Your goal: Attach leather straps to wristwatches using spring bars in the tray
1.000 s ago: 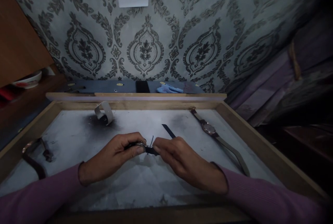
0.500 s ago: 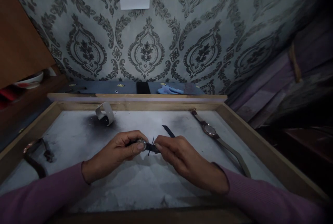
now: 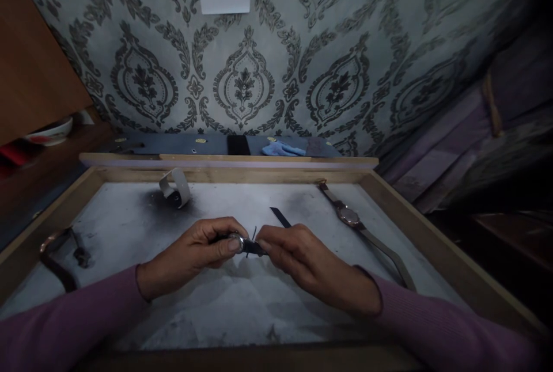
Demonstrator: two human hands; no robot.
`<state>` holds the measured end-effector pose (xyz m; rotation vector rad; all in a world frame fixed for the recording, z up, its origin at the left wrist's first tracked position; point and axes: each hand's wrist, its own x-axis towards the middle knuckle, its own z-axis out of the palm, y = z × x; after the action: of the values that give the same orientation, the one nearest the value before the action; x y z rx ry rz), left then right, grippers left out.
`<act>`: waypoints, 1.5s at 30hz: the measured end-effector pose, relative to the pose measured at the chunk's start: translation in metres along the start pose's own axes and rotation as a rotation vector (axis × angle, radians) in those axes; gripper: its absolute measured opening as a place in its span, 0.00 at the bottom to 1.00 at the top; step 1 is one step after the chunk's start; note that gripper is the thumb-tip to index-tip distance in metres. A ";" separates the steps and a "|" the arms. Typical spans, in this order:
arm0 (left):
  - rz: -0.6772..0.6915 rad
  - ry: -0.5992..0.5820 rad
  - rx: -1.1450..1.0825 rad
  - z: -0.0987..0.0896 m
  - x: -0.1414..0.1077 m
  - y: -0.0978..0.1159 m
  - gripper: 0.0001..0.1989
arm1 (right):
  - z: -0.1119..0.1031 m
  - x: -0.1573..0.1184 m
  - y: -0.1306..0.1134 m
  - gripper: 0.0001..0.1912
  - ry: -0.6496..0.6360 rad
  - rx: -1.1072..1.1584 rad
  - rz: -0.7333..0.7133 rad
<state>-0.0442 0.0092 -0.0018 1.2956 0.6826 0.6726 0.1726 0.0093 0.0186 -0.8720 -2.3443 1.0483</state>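
Note:
Between my hands is a wristwatch (image 3: 249, 245) with a dark strap, held above the white-bottomed wooden tray. My left hand (image 3: 207, 244) grips its round case between thumb and fingers. With pinched fingertips, my right hand (image 3: 298, 259) holds the dark strap close to the case. A thin dark pin-like piece (image 3: 254, 232) sticks out across the strap between the two hands; I cannot tell what it is. Beyond my right fingers, a dark flat strip (image 3: 280, 217) with a slanted end points away from me, its near end hidden by the hand.
Inside the tray (image 3: 233, 175) lie a white-banded watch (image 3: 178, 189) at the back left, a brown curved watch (image 3: 56, 259) at the left and a long-strapped watch (image 3: 348, 216) at the right. Behind its rim are a blue cloth (image 3: 283, 149) and a black flat object (image 3: 238, 145).
Almost nothing differs. Both hands keep the same hold on the watch, and the whole view has shifted very slightly.

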 end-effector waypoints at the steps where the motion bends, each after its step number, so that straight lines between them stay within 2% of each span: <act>1: 0.000 -0.003 0.007 0.000 0.000 0.000 0.11 | 0.000 0.000 0.001 0.15 -0.005 0.001 -0.004; 9: 0.002 -0.013 0.049 0.000 0.000 0.001 0.10 | -0.001 0.001 0.001 0.16 -0.015 0.013 -0.013; 17: -0.020 -0.013 -0.127 0.000 0.002 -0.005 0.10 | -0.001 0.000 0.001 0.17 -0.002 0.037 0.029; 26: -0.006 -0.026 -0.196 0.001 0.003 -0.007 0.12 | -0.002 0.000 -0.001 0.19 -0.008 0.104 0.032; 36: 0.001 -0.033 -0.196 0.001 0.002 -0.004 0.12 | -0.001 0.000 -0.001 0.19 -0.015 0.208 0.038; 45: 0.007 -0.033 -0.152 0.001 0.002 -0.002 0.13 | -0.002 0.000 -0.003 0.21 -0.020 0.206 0.054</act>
<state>-0.0417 0.0097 -0.0032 1.1668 0.5887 0.6939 0.1726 0.0089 0.0227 -0.8528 -2.1906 1.2991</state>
